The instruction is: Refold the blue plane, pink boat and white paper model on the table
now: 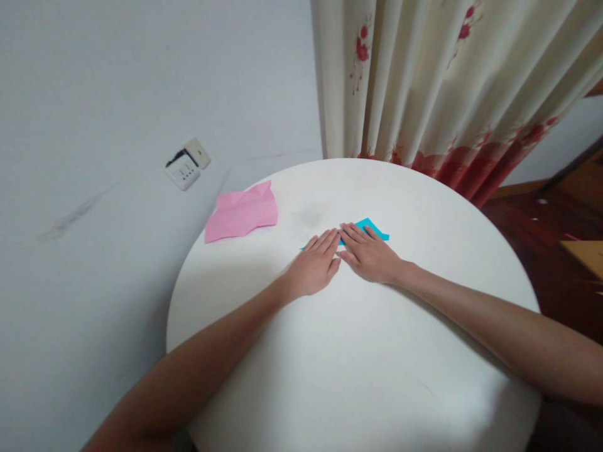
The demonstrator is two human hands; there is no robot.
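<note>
Both my hands lie flat over a folded sheet of blue paper point(368, 225) on the white table. My left hand point(313, 263) rests on its left part, fingers stretched out. From the right, my right hand point(368, 252) presses on it with straight fingers, and the fingertips of the two hands meet near the middle. A pointed tip of the paper shows past my left fingers, and a larger blue corner shows beyond my right ones. The rest of the paper is hidden under the hands.
A creased pink sheet of paper point(242, 213) lies at the table's far left edge. The round white table point(330, 370) stands close to a wall with a socket point(183, 171). A floral curtain point(424, 81) hangs behind it.
</note>
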